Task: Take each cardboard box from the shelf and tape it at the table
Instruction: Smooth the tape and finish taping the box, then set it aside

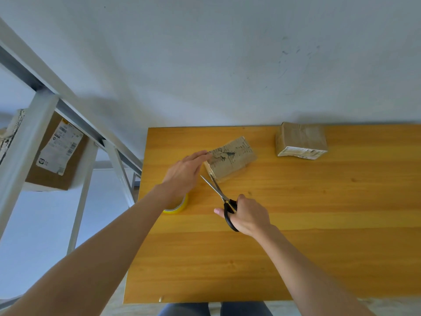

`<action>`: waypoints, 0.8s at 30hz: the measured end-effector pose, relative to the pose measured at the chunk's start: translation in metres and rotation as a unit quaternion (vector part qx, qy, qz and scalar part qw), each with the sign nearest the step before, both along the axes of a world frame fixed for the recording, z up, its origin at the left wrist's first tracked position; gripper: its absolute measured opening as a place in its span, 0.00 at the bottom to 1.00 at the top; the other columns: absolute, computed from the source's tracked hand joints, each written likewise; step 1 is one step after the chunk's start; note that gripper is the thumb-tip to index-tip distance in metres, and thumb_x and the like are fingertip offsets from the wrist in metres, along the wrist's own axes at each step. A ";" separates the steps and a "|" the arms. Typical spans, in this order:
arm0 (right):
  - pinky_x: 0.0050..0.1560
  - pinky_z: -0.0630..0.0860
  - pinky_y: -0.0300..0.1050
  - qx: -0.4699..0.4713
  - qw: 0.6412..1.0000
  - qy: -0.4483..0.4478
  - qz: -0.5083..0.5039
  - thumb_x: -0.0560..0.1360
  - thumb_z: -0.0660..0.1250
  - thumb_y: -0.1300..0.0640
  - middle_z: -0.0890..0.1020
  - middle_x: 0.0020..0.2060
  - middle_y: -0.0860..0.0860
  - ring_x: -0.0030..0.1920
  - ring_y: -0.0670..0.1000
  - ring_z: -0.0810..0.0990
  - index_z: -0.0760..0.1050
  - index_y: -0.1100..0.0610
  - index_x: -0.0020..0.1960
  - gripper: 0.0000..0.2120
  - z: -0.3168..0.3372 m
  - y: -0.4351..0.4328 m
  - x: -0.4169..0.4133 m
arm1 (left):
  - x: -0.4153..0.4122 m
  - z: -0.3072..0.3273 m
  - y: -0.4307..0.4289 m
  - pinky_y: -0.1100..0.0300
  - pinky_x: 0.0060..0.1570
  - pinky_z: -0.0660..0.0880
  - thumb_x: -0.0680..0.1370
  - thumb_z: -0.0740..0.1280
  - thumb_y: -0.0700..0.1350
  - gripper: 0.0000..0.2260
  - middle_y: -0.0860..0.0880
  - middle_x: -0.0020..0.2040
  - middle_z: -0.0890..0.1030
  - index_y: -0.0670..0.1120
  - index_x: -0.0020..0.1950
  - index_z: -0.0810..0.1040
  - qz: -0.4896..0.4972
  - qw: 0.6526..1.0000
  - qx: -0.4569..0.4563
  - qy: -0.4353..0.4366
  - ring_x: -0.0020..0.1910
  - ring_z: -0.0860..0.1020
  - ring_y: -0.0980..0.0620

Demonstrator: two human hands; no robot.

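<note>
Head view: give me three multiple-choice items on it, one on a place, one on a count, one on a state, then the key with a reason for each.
1. Where does the yellow tape roll lie?
A. On the table, under the wrist of the left hand
B. On top of the near box
C. In the right hand

2. How many cardboard boxes stand on the table?
A. One
B. Two
C. Four

3. What is the right hand doing?
A. Lying flat on the table
B. Pressing the far box
C. Gripping the black-handled scissors

Key:
1 A: the roll shows on the tabletop just below the left wrist.
2 B: the near box is at the left hand's fingertips, and the far box is at the table's back edge.
3 C: the fingers curl round the handles, with the blades pointing at the near box.
</note>
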State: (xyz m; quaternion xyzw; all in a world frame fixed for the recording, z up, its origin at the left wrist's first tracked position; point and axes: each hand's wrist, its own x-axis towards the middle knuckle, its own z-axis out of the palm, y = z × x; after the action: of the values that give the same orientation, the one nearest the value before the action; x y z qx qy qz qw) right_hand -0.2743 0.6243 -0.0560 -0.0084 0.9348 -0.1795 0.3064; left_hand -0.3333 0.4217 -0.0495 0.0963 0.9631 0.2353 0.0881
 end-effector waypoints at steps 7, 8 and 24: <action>0.36 0.72 0.44 0.026 0.999 -0.015 0.028 0.71 0.61 0.27 0.75 0.36 0.48 0.37 0.51 0.77 0.68 0.58 0.51 0.33 -0.003 -0.005 -0.008 | -0.026 0.002 0.008 0.60 0.50 0.71 0.81 0.51 0.35 0.25 0.63 0.75 0.60 0.56 0.73 0.67 -0.037 0.994 -0.017 -0.099 0.64 0.73 0.49; 0.35 0.71 0.44 0.028 0.999 -0.020 0.033 0.71 0.62 0.27 0.75 0.35 0.48 0.36 0.51 0.77 0.68 0.58 0.51 0.33 -0.004 -0.006 -0.009 | -0.027 0.003 0.008 0.61 0.47 0.70 0.81 0.52 0.35 0.25 0.63 0.75 0.60 0.56 0.73 0.68 -0.036 0.994 -0.017 -0.102 0.62 0.74 0.49; 0.50 0.74 0.46 0.070 0.994 0.040 0.076 0.72 0.64 0.31 0.78 0.54 0.53 0.56 0.55 0.76 0.68 0.60 0.61 0.35 -0.033 0.004 0.006 | -0.036 0.007 0.008 0.59 0.56 0.70 0.81 0.61 0.45 0.20 0.59 0.76 0.60 0.55 0.73 0.67 -0.057 0.992 -0.015 -0.109 0.47 0.75 0.52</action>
State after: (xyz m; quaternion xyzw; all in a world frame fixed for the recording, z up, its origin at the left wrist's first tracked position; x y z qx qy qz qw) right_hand -0.2688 0.6286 -0.0886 -0.0650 0.9531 -0.0890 0.2817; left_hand -0.3690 0.4301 -0.0423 0.1235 0.9442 0.2240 0.2074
